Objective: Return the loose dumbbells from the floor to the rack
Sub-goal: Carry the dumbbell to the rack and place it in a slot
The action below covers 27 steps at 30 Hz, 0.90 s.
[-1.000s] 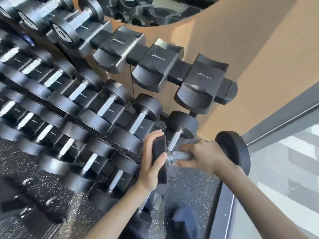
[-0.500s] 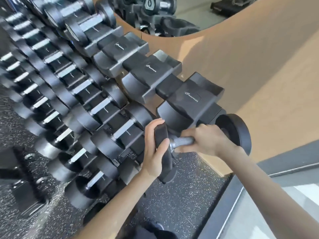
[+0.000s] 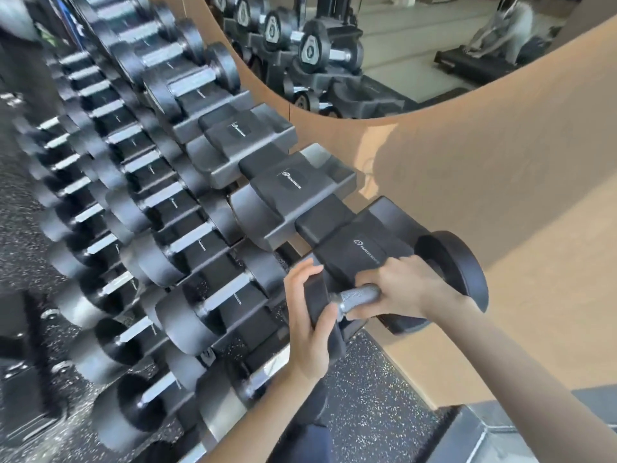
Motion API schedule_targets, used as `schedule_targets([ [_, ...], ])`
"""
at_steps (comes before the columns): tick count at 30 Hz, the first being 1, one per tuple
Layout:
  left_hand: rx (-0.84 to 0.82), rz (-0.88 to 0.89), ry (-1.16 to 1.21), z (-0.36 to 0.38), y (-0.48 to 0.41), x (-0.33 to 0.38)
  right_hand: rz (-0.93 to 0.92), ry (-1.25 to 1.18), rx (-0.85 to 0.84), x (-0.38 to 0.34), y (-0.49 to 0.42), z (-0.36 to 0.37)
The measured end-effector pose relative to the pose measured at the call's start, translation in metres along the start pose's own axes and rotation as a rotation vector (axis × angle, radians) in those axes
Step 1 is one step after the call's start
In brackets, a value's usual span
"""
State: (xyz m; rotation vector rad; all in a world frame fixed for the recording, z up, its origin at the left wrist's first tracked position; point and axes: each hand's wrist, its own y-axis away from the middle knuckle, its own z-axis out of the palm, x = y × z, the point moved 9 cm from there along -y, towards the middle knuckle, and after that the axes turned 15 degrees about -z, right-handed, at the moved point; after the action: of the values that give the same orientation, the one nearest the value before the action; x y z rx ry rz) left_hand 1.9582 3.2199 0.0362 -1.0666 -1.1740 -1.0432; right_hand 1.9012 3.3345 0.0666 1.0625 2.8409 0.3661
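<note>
While the far left of my feed is smeared with blur, rack [image 3: 263, 163]: black, several tiers, running from lower left up toward the right.
stored dumbbells [image 3: 200, 238]: rows of black-headed ones with silver handles, each parked in its own saddle, filling the lower tiers.
floor [image 3: 377, 406]: black rubber with pale speckles, showing below the rack's right end.
empty cradles [image 3: 293, 195]: three bare ones at the right end of the top tier, a white logo on each.
left hand [image 3: 309, 329]: cupping the dumbbell's near head, fingers curled over its top edge, thumb hooked round the lower side.
dumbbell [image 3: 359, 297]: off the floor, carried by both hands at the front right of the last empty cradle. Honestly I can't tell if it touches the cradle.
right hand [image 3: 400, 289]: fist wrapped round the knurled grey handle, knuckles up against the cradle.
far head [image 3: 457, 265]: black disc poking out past the right wrist, just beside the cradle's right end.
wall [image 3: 500, 182]: tan, behind all of it.
mirror [image 3: 400, 45]: curved edge up top, reflecting more dumbbells.
</note>
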Motion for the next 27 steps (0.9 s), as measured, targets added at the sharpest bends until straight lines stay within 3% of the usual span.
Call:
schedule_targets([
  [9, 0.158, -0.088, 0.062, 0.007, -0.03, -0.019, -0.22, 0.161, -0.026, 0.026, -0.036, 0.002],
  [17, 0.313, -0.201, 0.067, 0.017, -0.038, -0.029, -0.353, 0.08, -0.054, 0.047, -0.057, 0.0],
  [27, 0.336, -0.181, -0.027, 0.006, -0.053, -0.027, -0.453, 0.18, 0.172, 0.05, -0.069, -0.005],
])
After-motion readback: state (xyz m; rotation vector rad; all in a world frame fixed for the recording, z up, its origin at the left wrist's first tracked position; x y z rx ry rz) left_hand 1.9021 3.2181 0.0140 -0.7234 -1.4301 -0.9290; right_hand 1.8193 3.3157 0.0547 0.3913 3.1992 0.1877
